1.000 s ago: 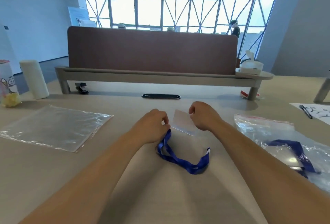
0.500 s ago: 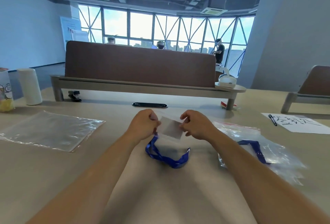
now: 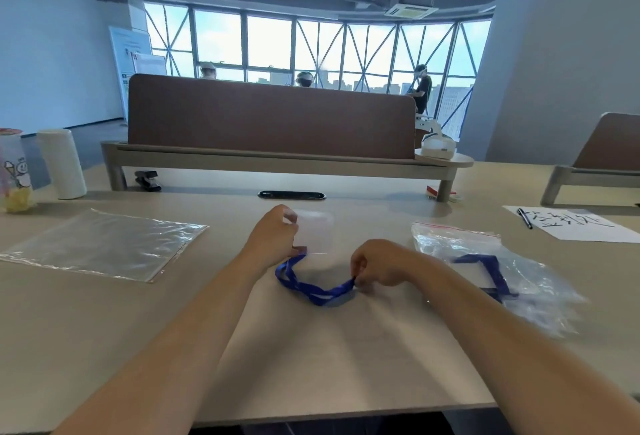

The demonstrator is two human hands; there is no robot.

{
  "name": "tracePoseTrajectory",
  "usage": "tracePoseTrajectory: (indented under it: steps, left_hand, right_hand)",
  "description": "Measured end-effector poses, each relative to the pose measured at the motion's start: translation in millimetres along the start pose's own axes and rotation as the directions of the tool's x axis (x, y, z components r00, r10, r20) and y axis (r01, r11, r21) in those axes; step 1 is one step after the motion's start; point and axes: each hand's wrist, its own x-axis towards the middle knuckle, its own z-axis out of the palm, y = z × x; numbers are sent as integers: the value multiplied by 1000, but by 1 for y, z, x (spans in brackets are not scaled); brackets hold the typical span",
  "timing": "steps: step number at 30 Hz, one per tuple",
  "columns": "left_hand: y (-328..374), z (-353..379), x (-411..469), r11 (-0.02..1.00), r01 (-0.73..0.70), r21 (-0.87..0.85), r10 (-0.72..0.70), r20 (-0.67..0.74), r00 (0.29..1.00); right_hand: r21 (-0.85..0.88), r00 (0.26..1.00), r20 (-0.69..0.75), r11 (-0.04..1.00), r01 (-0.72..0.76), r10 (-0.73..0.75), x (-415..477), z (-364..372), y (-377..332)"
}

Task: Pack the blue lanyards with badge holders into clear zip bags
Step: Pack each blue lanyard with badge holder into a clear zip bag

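My left hand (image 3: 273,238) grips the left edge of a clear badge holder (image 3: 316,232), held upright just above the table. A blue lanyard (image 3: 313,289) hangs from the holder and loops across the table in front of me. My right hand (image 3: 379,263) pinches the right end of that lanyard loop. An empty clear zip bag (image 3: 104,244) lies flat to the left. To the right lies a crumpled zip bag (image 3: 485,261) with a red seal, holding another blue lanyard and badge holder.
A white cylinder (image 3: 62,164) and a printed cup (image 3: 15,171) stand at the far left. A brown divider screen (image 3: 270,115) on a raised shelf crosses the back. A paper sheet with a pen (image 3: 568,223) lies at the far right. Several people are beyond the divider.
My right hand has let go of the badge holder and dropped down to pinch the lanyard. My left hand has raised the holder upright.
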Motion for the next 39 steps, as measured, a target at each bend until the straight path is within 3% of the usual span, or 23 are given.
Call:
tracePoseTrajectory:
  steps: [4, 7, 18, 24, 39]
  left_hand:
    - [1, -11, 12, 995, -3, 104, 6, -31, 999]
    - [3, -18, 24, 991, -33, 131, 39, -41, 998]
    - [-6, -51, 66, 999, -14, 52, 16, -32, 999]
    - [-26, -60, 72, 995, 88, -51, -88, 7, 996]
    - [-44, -64, 69, 986, 114, -122, -113, 16, 993]
  right_hand:
    - [112, 999, -24, 993, 44, -41, 8, -27, -14]
    - [83, 986, -147, 992, 93, -80, 20, -52, -31]
    - [18, 901, -404, 983, 184, -161, 94, -73, -79]
    - [72, 891, -414, 969, 235, -185, 125, -55, -96]
    - [80, 875, -420, 951, 299, -240, 140, -40, -112]
